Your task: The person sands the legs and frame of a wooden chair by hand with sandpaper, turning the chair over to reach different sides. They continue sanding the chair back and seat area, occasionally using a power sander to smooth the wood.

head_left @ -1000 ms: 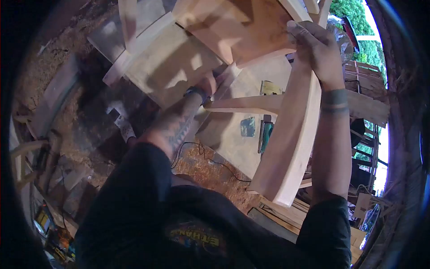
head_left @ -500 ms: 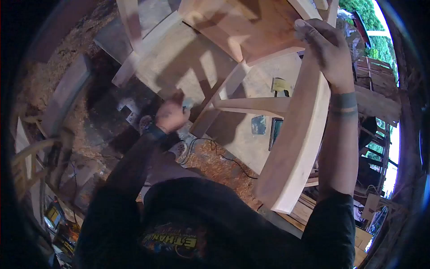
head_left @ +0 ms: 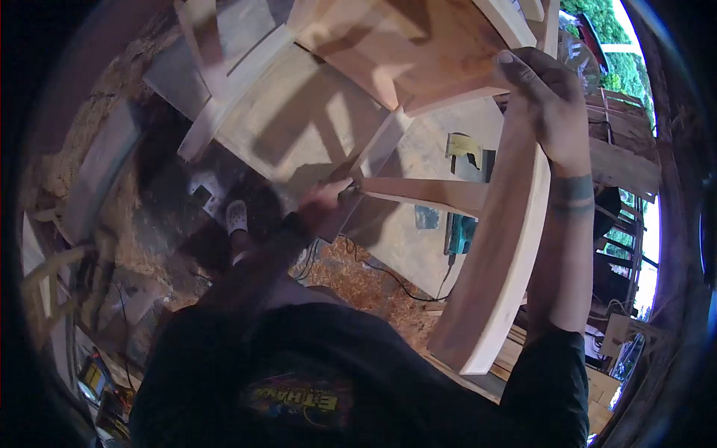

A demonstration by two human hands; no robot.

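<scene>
A bare wooden chair frame (head_left: 418, 193) is tipped over a pale board, its curved leg (head_left: 500, 254) sloping down toward me. My right hand (head_left: 549, 101) is closed around the upper end of that leg, thumb on the near face. At the joint where the cross rail meets another leg (head_left: 373, 160), my left hand (head_left: 325, 198) is closed, fingertips close to the wood. A small dark bit shows at those fingertips; blur and shadow hide what it is. The flat wooden panel (head_left: 418, 52) of the frame rises at the top.
On the pale board (head_left: 299, 112) lie a teal corded power tool (head_left: 461, 235), a blue-grey square (head_left: 427, 217) and a yellowish piece (head_left: 464, 145). A black cord (head_left: 388, 272) crosses the shavings. A curved wooden piece (head_left: 101, 175) stands at left; stacked planks (head_left: 620, 164) are at right.
My left hand has moved right, from open space to the rail joint. My right hand keeps its hold on the leg. The view has shifted slightly, showing more of the teal tool.
</scene>
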